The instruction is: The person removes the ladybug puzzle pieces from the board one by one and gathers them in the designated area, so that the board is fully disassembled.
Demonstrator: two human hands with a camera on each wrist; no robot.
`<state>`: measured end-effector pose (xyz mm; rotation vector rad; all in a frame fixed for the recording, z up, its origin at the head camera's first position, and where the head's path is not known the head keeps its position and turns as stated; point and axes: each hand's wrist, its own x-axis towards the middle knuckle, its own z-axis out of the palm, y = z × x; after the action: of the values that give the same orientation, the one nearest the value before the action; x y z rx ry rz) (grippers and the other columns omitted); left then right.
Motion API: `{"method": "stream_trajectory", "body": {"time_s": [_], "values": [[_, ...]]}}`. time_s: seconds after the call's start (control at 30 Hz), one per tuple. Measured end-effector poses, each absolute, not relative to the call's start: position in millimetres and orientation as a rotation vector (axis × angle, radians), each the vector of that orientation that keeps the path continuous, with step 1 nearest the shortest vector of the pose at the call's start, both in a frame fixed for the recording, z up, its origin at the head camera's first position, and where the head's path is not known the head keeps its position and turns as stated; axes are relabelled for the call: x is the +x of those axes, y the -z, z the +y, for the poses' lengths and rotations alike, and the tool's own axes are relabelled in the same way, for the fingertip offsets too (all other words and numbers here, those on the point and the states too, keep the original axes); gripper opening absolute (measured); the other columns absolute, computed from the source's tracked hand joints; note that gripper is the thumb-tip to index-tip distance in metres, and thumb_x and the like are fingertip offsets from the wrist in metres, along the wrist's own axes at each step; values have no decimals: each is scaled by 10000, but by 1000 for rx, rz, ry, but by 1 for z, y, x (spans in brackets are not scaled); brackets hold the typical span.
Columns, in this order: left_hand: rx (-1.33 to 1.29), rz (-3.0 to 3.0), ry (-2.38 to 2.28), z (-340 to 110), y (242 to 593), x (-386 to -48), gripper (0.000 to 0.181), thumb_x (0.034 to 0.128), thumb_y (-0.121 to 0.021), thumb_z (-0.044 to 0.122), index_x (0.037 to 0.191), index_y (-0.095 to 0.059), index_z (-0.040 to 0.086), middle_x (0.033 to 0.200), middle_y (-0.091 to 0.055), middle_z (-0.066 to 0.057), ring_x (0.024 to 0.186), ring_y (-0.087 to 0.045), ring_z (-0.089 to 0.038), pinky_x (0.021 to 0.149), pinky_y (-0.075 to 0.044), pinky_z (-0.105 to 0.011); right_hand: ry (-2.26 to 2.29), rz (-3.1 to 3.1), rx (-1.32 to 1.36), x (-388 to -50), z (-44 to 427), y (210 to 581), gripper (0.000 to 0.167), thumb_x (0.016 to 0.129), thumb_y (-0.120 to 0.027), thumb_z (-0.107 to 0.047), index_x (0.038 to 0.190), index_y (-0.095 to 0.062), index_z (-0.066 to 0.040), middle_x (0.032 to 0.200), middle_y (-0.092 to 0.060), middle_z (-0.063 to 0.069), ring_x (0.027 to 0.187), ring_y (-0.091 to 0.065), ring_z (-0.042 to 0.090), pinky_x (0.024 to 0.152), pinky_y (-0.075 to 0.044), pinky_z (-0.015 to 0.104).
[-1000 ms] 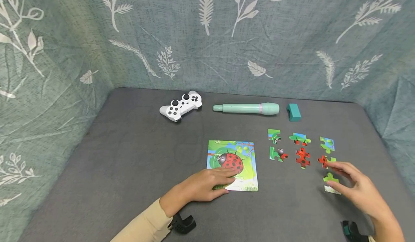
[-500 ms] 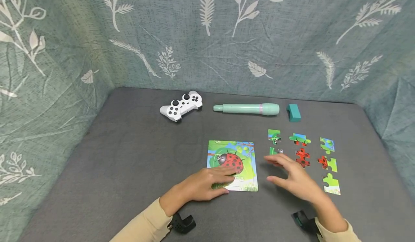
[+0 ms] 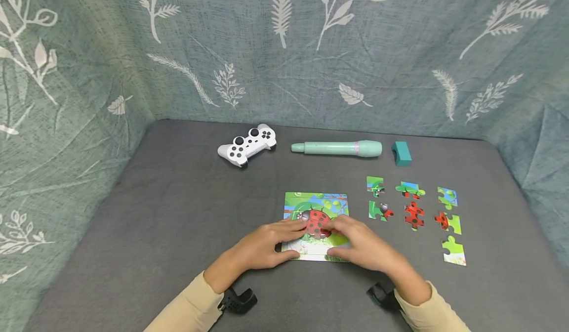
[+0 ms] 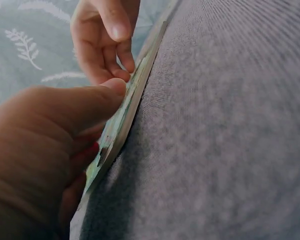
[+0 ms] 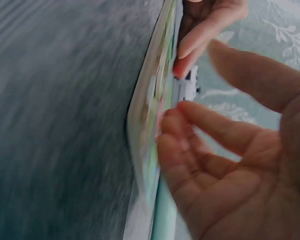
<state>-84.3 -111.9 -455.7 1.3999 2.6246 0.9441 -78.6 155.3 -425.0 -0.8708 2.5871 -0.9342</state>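
A square ladybug jigsaw board [image 3: 316,201] lies on the dark table in the head view. My left hand [image 3: 266,245] rests over its lower left part, fingers stretched toward the ladybug and thumb at the front edge. From the right, my right hand [image 3: 362,243] reaches over the board, fingertips at the ladybug and thumb apart near the lower edge. The right wrist view shows the right hand's fingers [image 5: 182,145] bent lightly at the board's surface, with no piece seen between them. Whatever is under the left palm is hidden.
Several loose jigsaw pieces lie in rows right of the board, among them a red spotted piece [image 3: 414,216] and a green corner piece [image 3: 454,251]. Behind are a white game controller [image 3: 247,145], a mint-green microphone-shaped thing [image 3: 336,148] and a teal block [image 3: 402,154]. A curtain [image 3: 284,75] hangs beyond.
My right hand has left the green corner piece at the right and moved left onto the board. The left hand has shifted slightly left, uncovering more of the ladybug.
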Motion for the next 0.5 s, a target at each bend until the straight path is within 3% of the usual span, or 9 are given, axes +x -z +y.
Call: {"method": "stream_trajectory", "body": {"time_s": [0.27, 0.5], "values": [[1417, 2637, -912, -112, 459, -85, 454, 878, -685, 290, 1264, -619, 60, 1351, -565, -63, 1259, -529, -183, 1088, -416, -343, 911, 2630, -844, -75, 146, 431, 344, 795, -763, -202, 1104, -647, -108, 1043, -561, -33, 944, -541, 115, 833, -508, 327], [1440, 2647, -905, -112, 457, -85, 439, 877, -687, 281, 1244, -633, 48, 1336, -577, -77, 1240, -547, -191, 1083, -422, -348, 946, 2661, -821, -72, 144, 437, 330, 771, -774, -182, 1065, -637, -118, 1053, -530, -29, 966, -526, 134, 859, -492, 347]]}}
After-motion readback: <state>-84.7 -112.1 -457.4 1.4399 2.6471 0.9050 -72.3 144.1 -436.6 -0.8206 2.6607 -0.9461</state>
